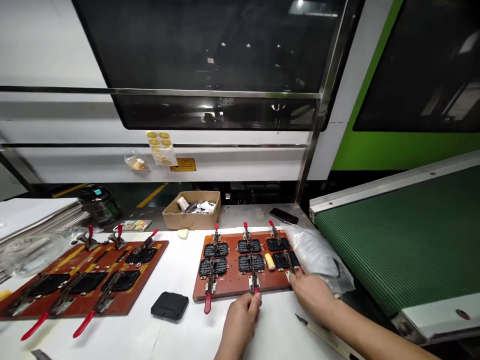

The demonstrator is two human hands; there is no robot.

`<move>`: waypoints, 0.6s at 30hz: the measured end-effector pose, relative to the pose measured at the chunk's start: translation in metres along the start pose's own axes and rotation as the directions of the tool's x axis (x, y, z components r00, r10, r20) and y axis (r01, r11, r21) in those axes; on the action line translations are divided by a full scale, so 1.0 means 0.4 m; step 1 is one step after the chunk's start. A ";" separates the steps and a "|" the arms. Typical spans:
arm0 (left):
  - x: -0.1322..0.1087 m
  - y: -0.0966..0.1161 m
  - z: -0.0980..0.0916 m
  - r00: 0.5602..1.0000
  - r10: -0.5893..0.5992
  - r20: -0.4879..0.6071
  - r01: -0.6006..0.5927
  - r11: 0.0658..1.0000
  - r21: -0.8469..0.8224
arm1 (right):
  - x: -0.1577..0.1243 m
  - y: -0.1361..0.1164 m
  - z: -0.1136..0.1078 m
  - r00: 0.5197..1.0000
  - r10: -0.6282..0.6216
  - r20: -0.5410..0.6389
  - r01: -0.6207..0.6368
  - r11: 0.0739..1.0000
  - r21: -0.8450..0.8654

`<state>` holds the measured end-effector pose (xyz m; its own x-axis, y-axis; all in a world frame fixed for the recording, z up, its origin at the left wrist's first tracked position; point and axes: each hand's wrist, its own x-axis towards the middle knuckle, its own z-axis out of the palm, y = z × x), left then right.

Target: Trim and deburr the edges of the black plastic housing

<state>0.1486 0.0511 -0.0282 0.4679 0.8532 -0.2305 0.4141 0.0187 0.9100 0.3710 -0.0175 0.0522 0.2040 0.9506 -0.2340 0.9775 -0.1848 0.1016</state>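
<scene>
In front of me lies a reddish-brown fixture board (232, 290) with black plastic parts (249, 263) held under red-handled toggle clamps. My left hand (240, 320) is closed around the red handle of the front middle toggle clamp (254, 281). At the board's front right corner, my right hand (313, 297) grips the handle of another toggle clamp (288, 260); its fingers mostly cover that handle. A yellow cylindrical piece (269, 261) rests between the black parts. Below my right forearm lies a thin pointed knife (311, 327), partly hidden.
A second fixture board (123, 305) with clamps lies left, beside a loose black plastic cover (169, 306). Behind stand a cardboard box (191, 221) and a phone (284, 216). A plastic bag (318, 252) lies right, near the green conveyor belt (393, 240).
</scene>
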 end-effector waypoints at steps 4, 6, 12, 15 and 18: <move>0.001 0.000 -0.002 1.000 0.007 -0.011 -0.007 1.000 -0.025 | 0.012 0.033 -0.067 0.991 -0.124 0.053 0.127 0.991 -0.051; 0.001 -0.004 -0.002 1.000 0.002 -0.019 -0.003 0.999 -0.037 | 0.021 0.067 -0.139 0.989 -0.144 0.032 0.145 0.988 -0.045; 0.015 -0.026 0.002 0.998 -0.016 -0.058 0.012 0.998 -0.063 | 0.136 0.066 -0.279 0.985 0.032 -0.170 -0.028 0.999 0.029; 0.014 -0.029 -0.004 0.992 -0.006 -0.124 -0.001 0.998 -0.056 | 0.196 0.011 -0.236 0.992 0.045 -0.117 -0.033 0.994 0.101; -0.007 -0.024 -0.016 0.978 -0.018 -0.206 0.006 0.998 -0.059 | 0.225 -0.019 -0.162 0.994 0.042 -0.102 -0.025 0.987 0.160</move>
<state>0.1384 0.0519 -0.0344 0.2893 0.9419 -0.1705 0.3697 0.0544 0.9276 0.3786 0.0855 0.0932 0.2384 0.9625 -0.1295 0.9680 -0.2463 -0.0488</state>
